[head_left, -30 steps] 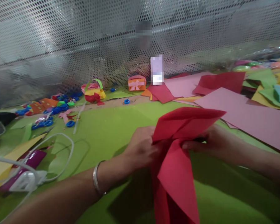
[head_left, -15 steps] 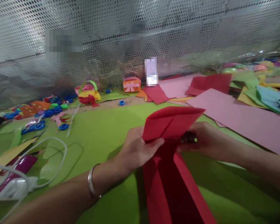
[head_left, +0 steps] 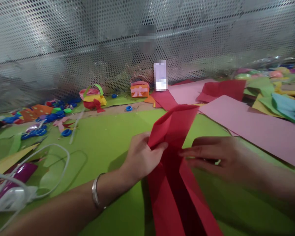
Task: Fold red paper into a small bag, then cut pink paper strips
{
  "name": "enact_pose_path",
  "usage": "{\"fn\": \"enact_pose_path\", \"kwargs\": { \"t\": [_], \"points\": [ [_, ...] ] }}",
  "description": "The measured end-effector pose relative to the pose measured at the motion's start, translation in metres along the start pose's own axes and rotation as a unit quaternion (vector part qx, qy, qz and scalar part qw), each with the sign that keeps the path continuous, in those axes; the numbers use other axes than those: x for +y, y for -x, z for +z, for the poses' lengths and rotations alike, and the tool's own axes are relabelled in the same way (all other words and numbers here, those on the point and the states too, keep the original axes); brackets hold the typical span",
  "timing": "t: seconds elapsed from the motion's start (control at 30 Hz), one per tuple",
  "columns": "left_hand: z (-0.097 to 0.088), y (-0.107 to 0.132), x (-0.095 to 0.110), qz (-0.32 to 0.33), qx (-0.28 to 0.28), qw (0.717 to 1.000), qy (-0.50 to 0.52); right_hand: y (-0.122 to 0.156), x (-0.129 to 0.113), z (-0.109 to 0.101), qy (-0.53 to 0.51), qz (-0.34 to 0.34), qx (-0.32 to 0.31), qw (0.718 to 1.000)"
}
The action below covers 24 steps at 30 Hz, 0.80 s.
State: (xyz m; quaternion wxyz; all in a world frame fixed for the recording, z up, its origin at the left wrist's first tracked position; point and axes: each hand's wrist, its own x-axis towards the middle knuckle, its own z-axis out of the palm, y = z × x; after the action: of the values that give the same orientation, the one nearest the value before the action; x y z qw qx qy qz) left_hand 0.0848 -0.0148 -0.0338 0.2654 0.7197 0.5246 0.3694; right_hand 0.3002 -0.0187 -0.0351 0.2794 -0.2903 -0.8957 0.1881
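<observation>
Red folded paper is centre, front of the person, above the green tabletop, its lower end running out of frame. Prob. v. light, stiffish like thin card, so it should hold creases but bend or tear if squeezed hard; matte look, so not slippery I'd guess. Best grip: flat pinch at the folded narrow part, w/ light support on the long side panels. L hand pinches it there, thumb on the front, other fingers mostly hidden. R hand has fingers extended, slightly apart, tips at the paper's R edge; blurred, can't tell if they grip. Around: pink sheet beyond R hand, 2 small paper baskets at the back, orange & yellow, blue ring near them. White cable loops L of the L forearm, could snag a sleeve-side move; nothing blocks the paper itself.
</observation>
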Motion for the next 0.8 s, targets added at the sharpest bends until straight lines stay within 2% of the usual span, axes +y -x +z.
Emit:
{"fn": "enact_pose_path", "kwargs": {
  "t": [0.07,0.13,0.33,0.5,0.57,0.67,0.73,0.8],
  "points": [
    [0.0,0.001,-0.003,-0.026,0.02,0.999,-0.001,0.003,0.0,0.002,0.053,-0.093,-0.043,0.993],
    [0.001,0.002,-0.005,-0.036,0.032,0.999,0.016,0.005,-0.004,0.002,0.112,-0.139,-0.077,0.981],
    [0.003,0.005,-0.009,-0.031,0.037,0.994,0.098,0.002,-0.021,0.001,0.178,-0.128,-0.162,0.962],
    [0.002,0.009,-0.01,0.002,0.04,0.993,0.113,0.0,-0.023,-0.005,0.126,-0.103,-0.21,0.964],
    [0.001,0.01,-0.01,0.016,0.036,0.995,0.097,0.001,-0.021,-0.005,0.075,-0.089,-0.196,0.974],
    [0.001,0.012,-0.009,0.004,0.038,0.996,0.085,0.001,-0.015,-0.001,0.019,-0.011,-0.085,0.996],
    [0.001,0.013,-0.007,-0.005,0.033,0.995,0.093,0.0,-0.011,0.004,0.032,0.056,-0.004,0.998],
    [0.001,0.014,-0.006,-0.007,0.028,0.994,0.103,-0.001,-0.007,0.01,0.072,0.09,0.026,0.993]
  ]
}}
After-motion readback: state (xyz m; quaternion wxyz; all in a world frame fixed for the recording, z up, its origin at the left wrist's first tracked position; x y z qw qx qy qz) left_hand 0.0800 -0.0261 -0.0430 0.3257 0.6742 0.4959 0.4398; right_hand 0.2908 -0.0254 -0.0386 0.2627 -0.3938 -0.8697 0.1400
